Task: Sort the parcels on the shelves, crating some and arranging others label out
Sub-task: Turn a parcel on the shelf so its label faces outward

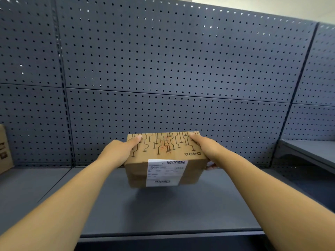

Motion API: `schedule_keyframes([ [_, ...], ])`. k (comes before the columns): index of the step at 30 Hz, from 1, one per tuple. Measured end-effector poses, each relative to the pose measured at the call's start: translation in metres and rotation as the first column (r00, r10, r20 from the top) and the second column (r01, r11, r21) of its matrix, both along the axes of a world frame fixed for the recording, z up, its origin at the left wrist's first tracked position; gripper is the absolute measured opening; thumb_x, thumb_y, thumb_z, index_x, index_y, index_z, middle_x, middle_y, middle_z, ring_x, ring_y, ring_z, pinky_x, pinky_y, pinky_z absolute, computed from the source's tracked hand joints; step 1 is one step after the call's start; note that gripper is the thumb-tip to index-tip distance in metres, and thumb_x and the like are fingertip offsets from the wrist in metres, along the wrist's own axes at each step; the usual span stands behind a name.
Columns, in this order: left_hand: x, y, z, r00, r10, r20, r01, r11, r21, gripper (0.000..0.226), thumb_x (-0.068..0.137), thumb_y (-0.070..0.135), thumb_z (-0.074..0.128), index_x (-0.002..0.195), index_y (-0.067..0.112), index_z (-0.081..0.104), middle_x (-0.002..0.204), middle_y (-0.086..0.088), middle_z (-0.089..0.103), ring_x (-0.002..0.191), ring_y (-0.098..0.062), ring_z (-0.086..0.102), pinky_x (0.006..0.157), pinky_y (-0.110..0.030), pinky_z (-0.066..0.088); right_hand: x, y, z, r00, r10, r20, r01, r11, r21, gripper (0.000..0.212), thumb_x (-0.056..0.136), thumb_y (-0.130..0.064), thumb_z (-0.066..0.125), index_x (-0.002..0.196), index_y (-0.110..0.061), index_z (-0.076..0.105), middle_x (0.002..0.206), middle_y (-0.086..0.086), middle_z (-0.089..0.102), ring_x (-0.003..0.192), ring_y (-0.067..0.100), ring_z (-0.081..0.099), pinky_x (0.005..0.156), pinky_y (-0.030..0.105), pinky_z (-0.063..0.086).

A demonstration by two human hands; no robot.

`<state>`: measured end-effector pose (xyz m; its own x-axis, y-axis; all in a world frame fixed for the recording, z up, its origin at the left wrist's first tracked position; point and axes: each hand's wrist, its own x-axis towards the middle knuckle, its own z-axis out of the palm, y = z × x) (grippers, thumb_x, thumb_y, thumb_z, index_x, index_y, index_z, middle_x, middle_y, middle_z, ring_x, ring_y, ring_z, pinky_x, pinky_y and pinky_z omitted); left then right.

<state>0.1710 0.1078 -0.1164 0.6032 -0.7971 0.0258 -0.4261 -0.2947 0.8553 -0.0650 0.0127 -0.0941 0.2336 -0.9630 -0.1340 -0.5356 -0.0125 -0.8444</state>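
A brown cardboard parcel (164,160) printed with dark circuit-like lines and "D40A" hangs just above the grey shelf (163,211), casting a shadow beneath it. Its white shipping label (165,172) with barcodes faces me on the front side. My left hand (121,151) grips the parcel's left end, fingers over the top. On the right end my right hand (205,147) holds it, thumb under the lower corner. Both arms reach forward from the bottom of the view.
A grey pegboard back wall (172,69) rises behind the shelf. Another cardboard box (4,149) stands at the far left edge. A neighbouring shelf (311,153) sits higher at the right. The shelf's front lip (170,234) runs below my arms.
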Motion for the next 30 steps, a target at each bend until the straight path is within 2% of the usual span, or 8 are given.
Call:
schedule_keyframes([
  [5,-0.001,-0.004,-0.005,0.999,0.026,-0.019,-0.024,0.993,0.113,0.072,0.084,0.067,0.051,0.128,0.010,0.051,0.113,-0.009,0.055,0.084,-0.025,0.054,0.077,-0.036,0.047,-0.001,0.001,-0.009,0.989,0.027,-0.145,-0.008,0.992,0.129,0.043,0.091,-0.061,0.038,0.095,-0.024,0.058,0.094,0.001,0.061,0.081,0.018,0.056,0.086,0.045,0.052],
  [12,0.003,-0.014,-0.015,0.994,0.047,-0.102,-0.034,0.992,0.124,0.062,0.082,0.063,0.057,0.119,0.013,0.056,0.116,-0.010,0.059,0.098,-0.029,0.057,0.086,-0.040,0.050,0.006,-0.005,-0.025,0.986,-0.015,-0.167,0.041,0.988,0.150,0.046,0.092,-0.064,0.039,0.110,-0.024,0.051,0.092,0.003,0.052,0.080,0.019,0.054,0.080,0.044,0.056],
  [17,0.007,-0.017,-0.016,0.983,0.057,-0.175,-0.034,0.991,0.129,0.044,0.085,0.047,0.055,0.113,0.014,0.052,0.104,-0.009,0.058,0.093,-0.028,0.056,0.082,-0.040,0.047,0.009,-0.011,-0.026,0.983,-0.034,-0.183,0.050,0.995,0.083,0.046,0.093,-0.063,0.040,0.112,-0.022,0.048,0.093,0.003,0.053,0.075,0.018,0.054,0.078,0.043,0.053],
  [21,0.008,-0.018,-0.013,1.000,0.028,0.014,-0.030,0.989,0.142,0.052,0.086,0.052,0.054,0.117,0.010,0.052,0.102,-0.006,0.058,0.092,-0.027,0.055,0.082,-0.037,0.045,0.017,-0.017,-0.020,0.941,-0.036,-0.337,-0.005,0.993,-0.121,0.047,0.094,-0.059,0.043,0.102,-0.013,0.051,0.091,0.006,0.055,0.072,0.020,0.052,0.075,0.041,0.048],
  [23,0.006,-0.020,-0.010,0.984,-0.013,0.179,-0.011,0.991,0.132,0.063,0.087,0.057,0.050,0.130,0.011,0.051,0.128,-0.010,0.056,0.112,-0.030,0.054,0.083,-0.036,0.042,0.024,-0.018,-0.018,0.910,-0.001,-0.414,-0.096,0.972,-0.214,0.055,0.093,-0.062,0.039,0.112,-0.013,0.056,0.104,0.008,0.060,0.092,0.024,0.058,0.085,0.041,0.047],
  [24,0.003,-0.022,-0.009,0.968,-0.042,0.249,0.011,0.992,0.125,0.066,0.089,0.058,0.047,0.138,0.014,0.046,0.140,-0.009,0.049,0.123,-0.030,0.049,0.089,-0.037,0.042,0.028,-0.020,-0.018,0.892,0.020,-0.452,-0.143,0.960,-0.241,0.066,0.093,-0.065,0.036,0.132,-0.013,0.049,0.128,0.011,0.056,0.114,0.031,0.054,0.095,0.043,0.043],
  [26,-0.004,-0.027,-0.009,0.927,-0.119,0.355,0.076,0.988,0.134,0.070,0.091,0.059,0.043,0.149,0.022,0.031,0.154,-0.006,0.032,0.138,-0.030,0.033,0.106,-0.043,0.036,0.038,-0.022,-0.021,0.836,0.068,-0.545,-0.250,0.931,-0.267,0.080,0.092,-0.068,0.030,0.154,-0.019,0.018,0.159,0.011,0.023,0.144,0.039,0.021,0.114,0.049,0.025],
  [30,-0.013,-0.040,-0.009,0.826,-0.319,0.466,0.181,0.931,0.317,0.060,0.098,0.054,0.026,0.153,0.032,0.013,0.162,0.003,0.007,0.148,-0.031,-0.008,0.117,-0.056,0.009,0.056,-0.030,-0.034,0.678,0.218,-0.702,-0.466,0.866,-0.181,0.072,0.095,-0.064,0.013,0.156,-0.027,0.002,0.163,0.006,-0.006,0.149,0.029,-0.014,0.120,0.052,-0.005],
])
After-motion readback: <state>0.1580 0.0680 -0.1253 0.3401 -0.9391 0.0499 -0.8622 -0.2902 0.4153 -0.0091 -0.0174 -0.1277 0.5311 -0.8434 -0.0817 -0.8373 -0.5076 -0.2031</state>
